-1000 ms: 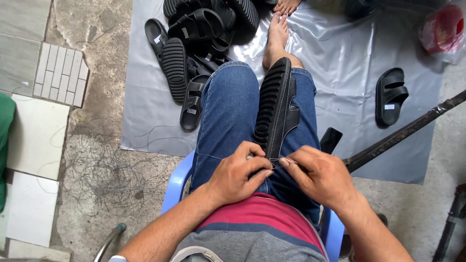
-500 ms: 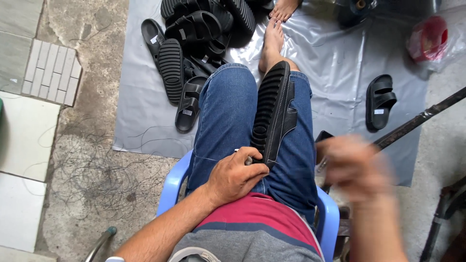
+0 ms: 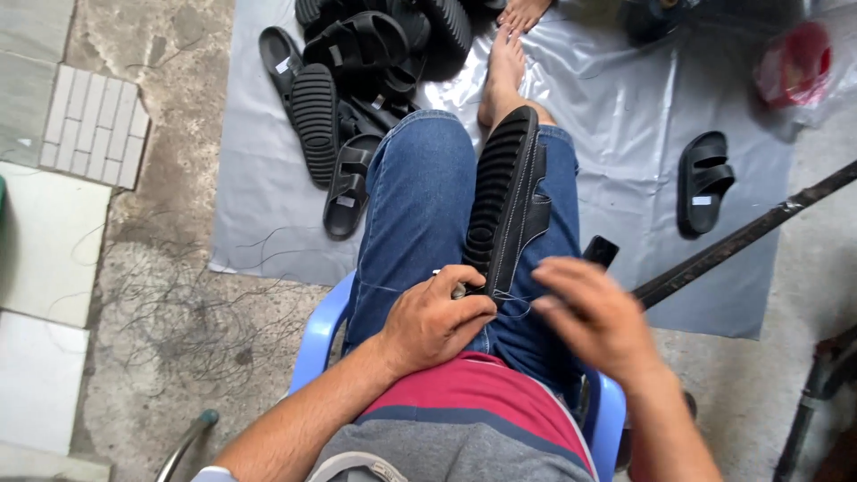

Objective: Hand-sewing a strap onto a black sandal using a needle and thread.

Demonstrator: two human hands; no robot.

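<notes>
Sandal (image 3: 509,201), black and ridged on its sole, lies sole-up along the person's right thigh, heel end toward the lap, with a line of pale stitching running down the edge that faces the right hand. That seam looks sewn along most of the visible side, so the stitching seems well advanced on this one, though the far edge is hidden and I cannot tell whether it is finished. The left hand (image 3: 437,321) is clenched on the heel end of the sandal, pinning it against the jeans. The right hand (image 3: 594,317) is blurred, hanging just beside the sandal with fingers loosely spread; a thin thread seems to run toward it, but I cannot tell whether it grasps anything. One sandal is in hand. On the grey plastic sheet (image 3: 625,134) spread over the floor, a pile of black sandals (image 3: 357,80) lies ahead on the left, at least six, overlapped too closely for an exact count. One single black sandal (image 3: 705,183) lies well apart on the right. One blue plastic chair (image 3: 317,335) carries the person.
</notes>
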